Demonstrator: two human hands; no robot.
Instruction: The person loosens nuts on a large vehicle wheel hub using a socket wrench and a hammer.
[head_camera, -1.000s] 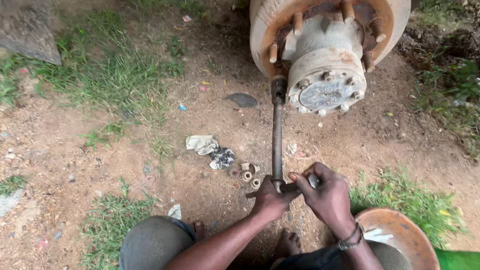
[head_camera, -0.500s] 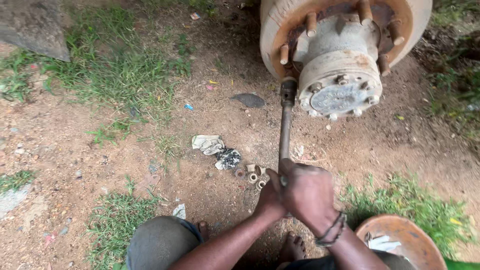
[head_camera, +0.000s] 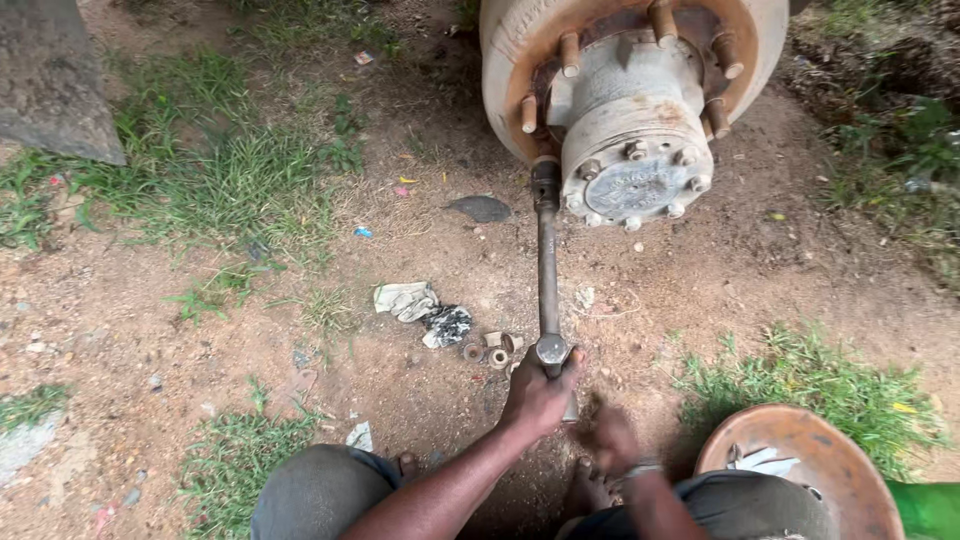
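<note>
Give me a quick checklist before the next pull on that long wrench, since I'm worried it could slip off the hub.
1. Far end of the long wrench seated at the wheel hub: cannot tell, the socket sits at the hub's lower left edge but the fit is hidden.
2. Left hand gripping the near end: ok.
3. Right hand on the wrench: not ok, it is blurred and off the bar.
4. Loose nuts clear of the hands: ok, on the dirt just left of the bar.
5. Rag out of the way: ok, it lies further left.
</note>
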